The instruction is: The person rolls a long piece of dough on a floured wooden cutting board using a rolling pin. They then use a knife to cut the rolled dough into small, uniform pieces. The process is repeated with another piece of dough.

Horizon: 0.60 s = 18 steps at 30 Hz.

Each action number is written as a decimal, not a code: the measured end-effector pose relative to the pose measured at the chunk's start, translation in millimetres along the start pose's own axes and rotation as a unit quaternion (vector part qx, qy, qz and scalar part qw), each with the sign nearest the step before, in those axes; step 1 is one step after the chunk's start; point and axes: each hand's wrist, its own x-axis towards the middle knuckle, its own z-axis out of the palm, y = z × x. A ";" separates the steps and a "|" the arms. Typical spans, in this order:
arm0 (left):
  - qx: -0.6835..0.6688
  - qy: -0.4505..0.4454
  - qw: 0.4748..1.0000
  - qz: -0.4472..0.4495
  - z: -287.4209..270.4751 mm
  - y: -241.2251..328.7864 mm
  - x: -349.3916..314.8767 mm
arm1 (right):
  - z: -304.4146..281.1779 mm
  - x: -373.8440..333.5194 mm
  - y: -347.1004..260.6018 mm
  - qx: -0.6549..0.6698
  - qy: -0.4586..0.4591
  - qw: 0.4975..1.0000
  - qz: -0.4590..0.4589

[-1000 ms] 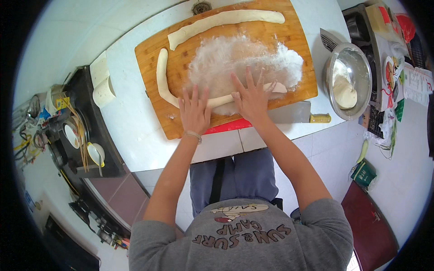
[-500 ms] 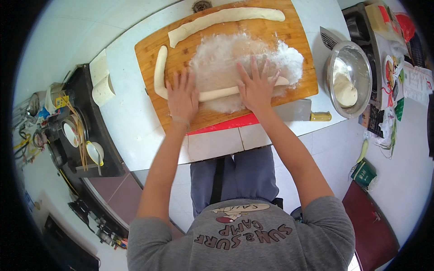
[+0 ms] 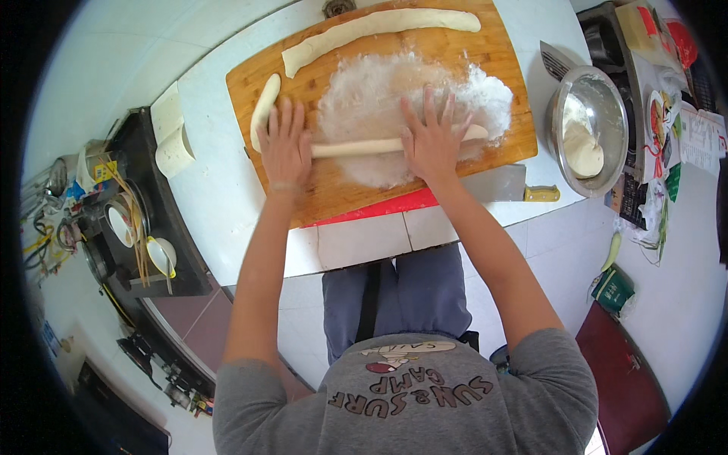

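A long, thin rope of dough (image 3: 356, 148) lies across the near half of a wooden board (image 3: 326, 201), its left end curving up and away from me. My left hand (image 3: 284, 144) rests flat on the rope near that bend, fingers stretched out and slightly blurred. Further right, my right hand (image 3: 432, 140) presses on the same rope with its fingers spread, and the rope's tip shows just past it. Dry flour (image 3: 379, 91) covers the middle of the board. Along the far edge lies a second, thicker strip of dough (image 3: 379, 29).
A cleaver (image 3: 497, 184) with a yellow handle lies at the board's near right edge. Right of the board stands a metal bowl (image 3: 557, 125) holding a lump of dough (image 3: 582, 152). Something red (image 3: 379, 208) shows under the board. Bowls and chopsticks (image 3: 136, 235) sit on the dark counter at left.
My left hand has slid left along the rope, toward its bent end. The right hand stays on the right part and has shifted only slightly.
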 end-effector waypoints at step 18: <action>0.084 0.121 0.989 -0.003 -0.7 -1.4 51.4 | -4.5 70.4 4.0 0.004 0.113 0.994 0.015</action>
